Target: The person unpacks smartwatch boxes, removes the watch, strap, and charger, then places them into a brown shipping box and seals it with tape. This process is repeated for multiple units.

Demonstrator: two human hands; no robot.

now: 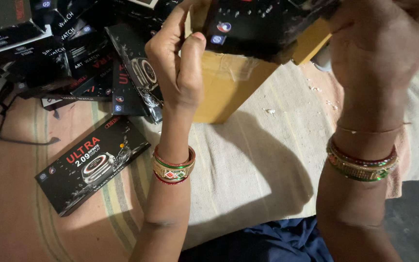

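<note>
Holding a black box (pixel 258 26), left hand (pixel 178 63), right hand (pixel 374 43), above cardboard carton (pixel 226 87)

The black product box (pixel 258 29) is held up near the top of the view, tilted, with its glossy printed face turned toward the camera. That face shows white water-splash marks and two small round emblems near its lower left corner. Its upper part runs out of the frame, so its full shape cannot be told. The left hand (pixel 180 63) grips its left edge, thumb pressed on the front face and fingers curled behind. The right hand (pixel 379 43) closes over its right end from above. The box hangs just in front of an upright brown cardboard carton (pixel 229 87), overlapping the carton's top.
</note>
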